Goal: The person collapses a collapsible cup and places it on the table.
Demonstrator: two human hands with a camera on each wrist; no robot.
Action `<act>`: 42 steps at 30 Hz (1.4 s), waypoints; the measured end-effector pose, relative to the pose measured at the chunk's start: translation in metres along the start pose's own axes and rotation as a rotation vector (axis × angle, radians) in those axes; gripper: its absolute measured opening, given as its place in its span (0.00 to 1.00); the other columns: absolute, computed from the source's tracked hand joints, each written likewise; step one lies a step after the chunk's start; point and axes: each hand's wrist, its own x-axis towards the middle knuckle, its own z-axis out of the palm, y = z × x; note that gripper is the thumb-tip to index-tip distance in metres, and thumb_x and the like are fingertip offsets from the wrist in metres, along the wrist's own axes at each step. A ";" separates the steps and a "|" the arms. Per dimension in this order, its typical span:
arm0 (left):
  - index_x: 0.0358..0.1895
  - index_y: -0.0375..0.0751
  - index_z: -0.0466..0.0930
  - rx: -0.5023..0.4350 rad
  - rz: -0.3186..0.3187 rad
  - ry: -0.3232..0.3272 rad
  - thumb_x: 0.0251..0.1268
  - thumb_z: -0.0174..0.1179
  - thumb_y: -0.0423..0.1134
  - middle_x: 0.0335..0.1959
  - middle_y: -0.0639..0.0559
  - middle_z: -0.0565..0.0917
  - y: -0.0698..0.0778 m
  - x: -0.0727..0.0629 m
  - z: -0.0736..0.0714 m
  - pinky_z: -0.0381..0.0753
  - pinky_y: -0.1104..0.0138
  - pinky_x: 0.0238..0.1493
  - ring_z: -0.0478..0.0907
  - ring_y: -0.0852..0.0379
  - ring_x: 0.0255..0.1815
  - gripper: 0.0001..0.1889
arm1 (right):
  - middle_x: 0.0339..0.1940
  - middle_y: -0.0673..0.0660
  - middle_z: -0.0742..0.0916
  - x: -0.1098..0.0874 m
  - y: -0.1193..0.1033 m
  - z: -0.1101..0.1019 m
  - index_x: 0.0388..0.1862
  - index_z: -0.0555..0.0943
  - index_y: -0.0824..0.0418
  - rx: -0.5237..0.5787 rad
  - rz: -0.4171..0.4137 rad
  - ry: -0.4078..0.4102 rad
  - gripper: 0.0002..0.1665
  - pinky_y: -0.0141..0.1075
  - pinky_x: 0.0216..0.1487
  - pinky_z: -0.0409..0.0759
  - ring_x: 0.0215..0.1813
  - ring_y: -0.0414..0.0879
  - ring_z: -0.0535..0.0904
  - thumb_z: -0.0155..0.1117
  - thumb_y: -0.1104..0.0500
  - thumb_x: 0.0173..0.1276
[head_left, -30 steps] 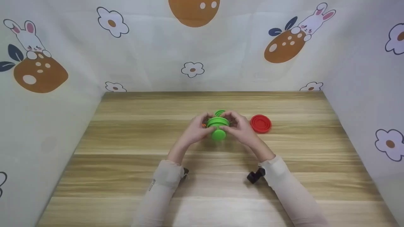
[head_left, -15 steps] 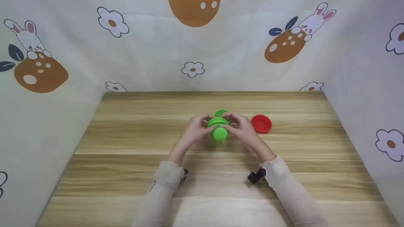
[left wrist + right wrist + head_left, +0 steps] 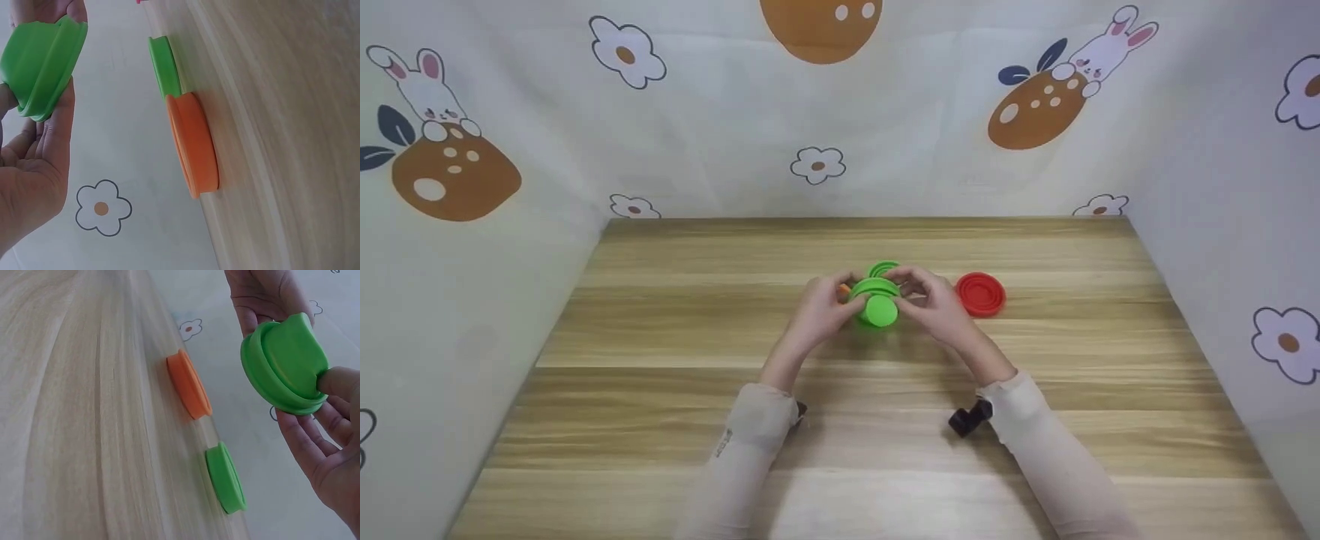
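Both hands hold a green silicone collapsible cup (image 3: 876, 286) above the table, its round base facing the head camera. My left hand (image 3: 825, 304) grips its left side, thumb by the base and fingers at the rim. The right hand (image 3: 934, 304) holds the opposite side the same way. In the right wrist view the right thumb presses into the soft wall of the cup (image 3: 289, 363), and the base end looks bent. The left wrist view shows the wide rim of the cup (image 3: 48, 67) resting against the fingers.
Behind the hands lie a collapsed green cup (image 3: 883, 268) and a collapsed orange cup (image 3: 197, 145), the orange mostly hidden by the left hand in the head view. A collapsed red cup (image 3: 980, 294) lies right of the right hand. Patterned cloth (image 3: 720, 135) walls the wooden table.
The held cup's base has tipped upward and shifted closer to the rim, now showing as a fuller disc. Both hands keep nearly the same place; the cups on the table have not moved.
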 end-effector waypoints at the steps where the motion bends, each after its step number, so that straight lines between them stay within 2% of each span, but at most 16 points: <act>1: 0.49 0.36 0.83 0.000 -0.003 -0.002 0.67 0.62 0.33 0.45 0.42 0.86 0.000 0.000 0.000 0.82 0.68 0.39 0.81 0.54 0.40 0.10 | 0.50 0.58 0.86 0.000 0.000 0.001 0.57 0.78 0.68 -0.014 -0.006 0.009 0.20 0.26 0.48 0.83 0.44 0.38 0.80 0.64 0.69 0.66; 5: 0.53 0.35 0.81 -0.031 -0.011 -0.025 0.69 0.60 0.35 0.50 0.41 0.85 -0.001 -0.001 -0.001 0.85 0.61 0.50 0.82 0.48 0.50 0.13 | 0.50 0.61 0.86 0.000 -0.001 0.003 0.56 0.79 0.67 -0.067 -0.003 0.032 0.19 0.26 0.46 0.83 0.43 0.38 0.79 0.64 0.69 0.66; 8: 0.57 0.31 0.78 -0.113 0.000 -0.069 0.68 0.56 0.33 0.52 0.38 0.83 -0.003 -0.002 -0.003 0.84 0.60 0.54 0.82 0.45 0.53 0.17 | 0.50 0.64 0.86 0.001 -0.002 0.003 0.56 0.79 0.68 -0.094 0.002 0.049 0.19 0.26 0.45 0.84 0.43 0.40 0.80 0.64 0.70 0.66; 11: 0.60 0.27 0.74 -0.191 0.020 -0.119 0.63 0.54 0.30 0.53 0.35 0.80 -0.005 -0.003 -0.005 0.83 0.66 0.50 0.82 0.47 0.51 0.22 | 0.50 0.64 0.86 0.002 -0.001 0.003 0.55 0.80 0.68 -0.098 0.015 0.072 0.19 0.26 0.46 0.84 0.44 0.43 0.80 0.64 0.70 0.66; 14: 0.61 0.26 0.73 -0.224 0.035 -0.138 0.58 0.53 0.28 0.53 0.35 0.79 -0.005 -0.004 -0.006 0.81 0.72 0.41 0.81 0.52 0.47 0.25 | 0.50 0.64 0.86 0.002 -0.001 0.002 0.55 0.81 0.67 -0.098 0.025 0.086 0.18 0.26 0.46 0.83 0.45 0.43 0.80 0.65 0.70 0.65; 19: 0.59 0.28 0.75 -0.224 0.037 -0.110 0.58 0.54 0.25 0.52 0.36 0.79 -0.005 -0.003 -0.005 0.77 0.74 0.31 0.79 0.57 0.39 0.23 | 0.51 0.64 0.86 0.002 -0.004 0.003 0.55 0.80 0.68 -0.107 0.025 0.089 0.18 0.26 0.46 0.83 0.45 0.41 0.80 0.64 0.70 0.66; 23: 0.59 0.31 0.76 -0.190 0.034 -0.073 0.60 0.55 0.25 0.53 0.37 0.80 -0.005 -0.002 -0.004 0.78 0.74 0.29 0.82 0.56 0.39 0.21 | 0.51 0.64 0.86 0.002 -0.004 0.004 0.56 0.79 0.69 -0.078 0.016 0.093 0.18 0.26 0.46 0.83 0.45 0.41 0.81 0.63 0.69 0.66; 26: 0.58 0.31 0.77 -0.170 0.043 -0.054 0.61 0.56 0.25 0.54 0.37 0.81 -0.003 -0.002 -0.003 0.81 0.72 0.32 0.84 0.50 0.43 0.20 | 0.52 0.65 0.85 0.001 -0.003 0.003 0.57 0.78 0.70 -0.023 0.001 0.077 0.19 0.27 0.49 0.83 0.47 0.39 0.81 0.63 0.70 0.67; 30: 0.58 0.31 0.77 -0.176 0.051 -0.027 0.61 0.55 0.25 0.56 0.37 0.81 -0.001 -0.002 -0.002 0.86 0.65 0.45 0.85 0.44 0.49 0.20 | 0.55 0.66 0.82 -0.001 -0.001 0.000 0.62 0.73 0.73 0.082 -0.013 0.016 0.24 0.29 0.56 0.79 0.52 0.37 0.79 0.60 0.72 0.66; 33: 0.58 0.31 0.77 -0.181 0.045 -0.007 0.61 0.55 0.25 0.56 0.37 0.81 -0.001 -0.002 -0.002 0.86 0.61 0.53 0.85 0.42 0.52 0.20 | 0.54 0.66 0.80 -0.003 -0.001 -0.002 0.65 0.69 0.72 0.128 0.002 -0.025 0.29 0.31 0.56 0.80 0.51 0.39 0.79 0.60 0.73 0.65; 39: 0.59 0.32 0.76 -0.166 0.044 -0.007 0.63 0.55 0.26 0.55 0.38 0.81 0.000 -0.002 0.000 0.86 0.62 0.49 0.86 0.43 0.50 0.20 | 0.51 0.66 0.80 -0.001 -0.003 0.000 0.65 0.69 0.69 0.090 0.036 -0.017 0.29 0.31 0.49 0.83 0.46 0.44 0.80 0.62 0.73 0.64; 42: 0.61 0.33 0.75 -0.171 0.056 -0.026 0.63 0.55 0.28 0.56 0.37 0.80 0.000 -0.003 -0.002 0.85 0.61 0.52 0.85 0.42 0.52 0.21 | 0.50 0.63 0.81 0.000 -0.005 0.002 0.64 0.71 0.67 0.060 0.042 0.015 0.28 0.31 0.47 0.85 0.45 0.45 0.81 0.62 0.73 0.63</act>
